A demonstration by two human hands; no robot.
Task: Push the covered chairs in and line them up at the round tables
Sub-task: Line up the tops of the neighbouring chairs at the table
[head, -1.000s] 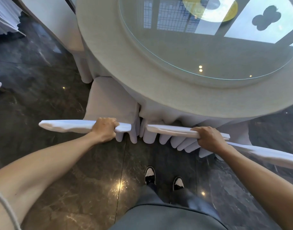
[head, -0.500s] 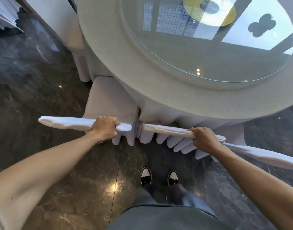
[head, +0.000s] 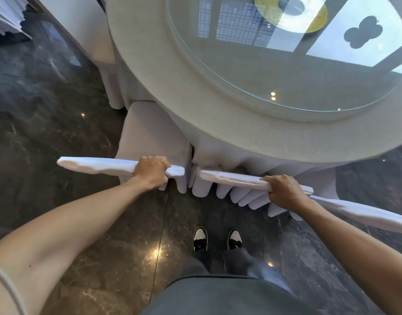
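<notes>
Nearest, two black-and-white shoes (head: 217,239) are being stood in on the dark marble floor (head: 59,137). The left chair's top rail (head: 100,165) is being gripped by the left hand (head: 151,172), the right chair's top rail (head: 231,178) by the right hand (head: 284,192). Both seats are being tucked under the round table (head: 163,71); beyond, a third covered chair (head: 86,26) is being crowded against its cloth.

right chair seat (head: 318,178) under tablecloth, round table (head: 150,71) cropped

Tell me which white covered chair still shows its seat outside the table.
The white covered chair under the left hand; its seat shows.
</notes>
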